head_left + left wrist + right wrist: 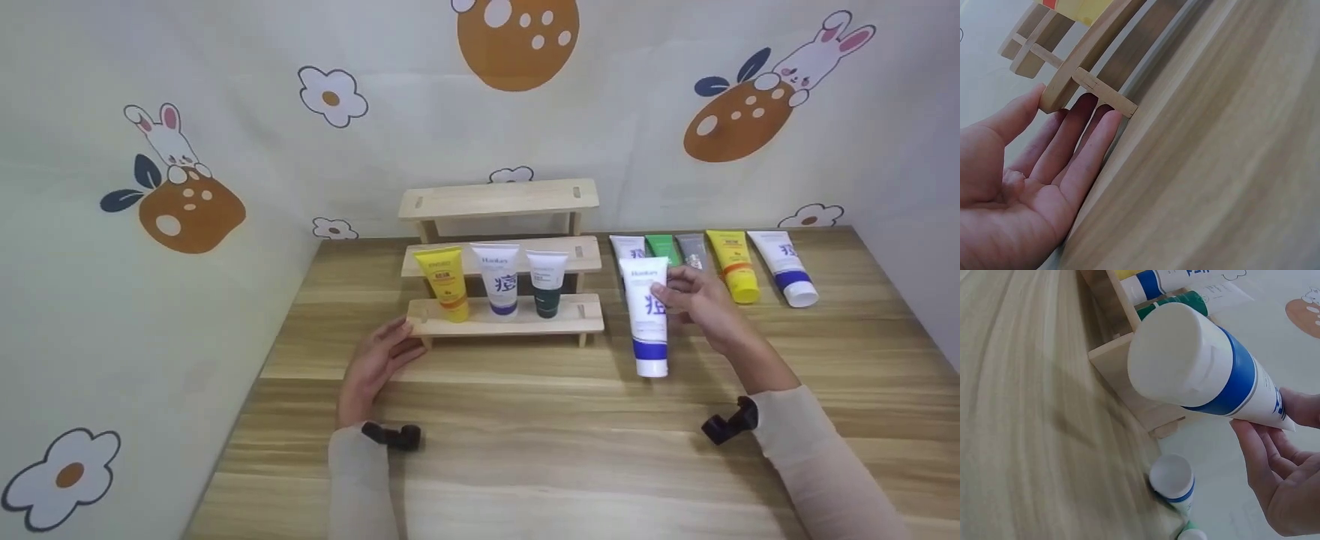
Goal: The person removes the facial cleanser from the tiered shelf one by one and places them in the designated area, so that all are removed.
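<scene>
My right hand [709,307] grips a white squeeze tube [649,311] with a blue band by its upper part, cap downward, raised over the table to the right of the rack. In the right wrist view the tube's white cap [1165,354] faces the camera, with thumb and fingers around the far end. My left hand [375,367] holds the left end of the three-tier wooden rack [499,201], thumb at the board's end [1055,95] and fingers beneath it. On the lowest tier stand a yellow tube [444,285], a white-and-blue tube [501,281] and a white-and-dark-green tube [547,283].
Several tubes lie in a row at the table's back right: a green one [661,247], a grey one [691,251], a yellow one [733,266] and a white-and-blue one [784,266] among them. A patterned cloth [420,112] hangs behind the wooden table [525,450].
</scene>
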Demonstrator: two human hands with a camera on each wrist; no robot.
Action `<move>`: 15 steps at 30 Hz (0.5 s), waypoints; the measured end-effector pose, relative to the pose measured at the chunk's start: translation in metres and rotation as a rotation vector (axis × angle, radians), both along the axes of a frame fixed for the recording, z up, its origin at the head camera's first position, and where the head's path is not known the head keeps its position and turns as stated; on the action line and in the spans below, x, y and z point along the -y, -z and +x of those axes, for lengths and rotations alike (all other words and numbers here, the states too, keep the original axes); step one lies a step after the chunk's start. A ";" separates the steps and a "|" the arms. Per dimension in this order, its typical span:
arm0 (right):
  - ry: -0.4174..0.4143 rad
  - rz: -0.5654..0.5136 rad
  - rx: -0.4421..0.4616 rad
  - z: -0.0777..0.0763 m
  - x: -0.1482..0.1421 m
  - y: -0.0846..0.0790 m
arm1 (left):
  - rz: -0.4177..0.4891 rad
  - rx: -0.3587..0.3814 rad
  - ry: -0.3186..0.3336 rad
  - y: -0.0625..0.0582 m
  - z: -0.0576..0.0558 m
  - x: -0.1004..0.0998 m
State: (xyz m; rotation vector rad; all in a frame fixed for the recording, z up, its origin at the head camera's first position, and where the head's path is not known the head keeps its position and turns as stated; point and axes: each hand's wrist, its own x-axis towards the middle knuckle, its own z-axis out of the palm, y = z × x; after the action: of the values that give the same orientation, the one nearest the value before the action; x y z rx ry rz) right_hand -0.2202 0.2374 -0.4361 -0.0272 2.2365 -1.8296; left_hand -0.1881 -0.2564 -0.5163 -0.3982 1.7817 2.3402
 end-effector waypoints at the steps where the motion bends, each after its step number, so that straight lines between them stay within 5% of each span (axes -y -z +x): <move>1: -0.010 -0.003 0.014 0.000 -0.001 0.002 | -0.003 0.002 0.001 0.000 0.000 0.000; 15: -0.102 -0.034 0.135 -0.001 -0.009 0.022 | 0.012 -0.013 -0.003 0.000 0.001 0.000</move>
State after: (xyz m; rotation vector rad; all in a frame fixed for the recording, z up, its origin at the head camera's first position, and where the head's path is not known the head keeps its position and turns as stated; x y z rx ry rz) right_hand -0.2209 0.2461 -0.4584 -0.0224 2.0741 -1.7612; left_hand -0.1870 -0.2564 -0.5167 -0.3848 1.7728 2.3597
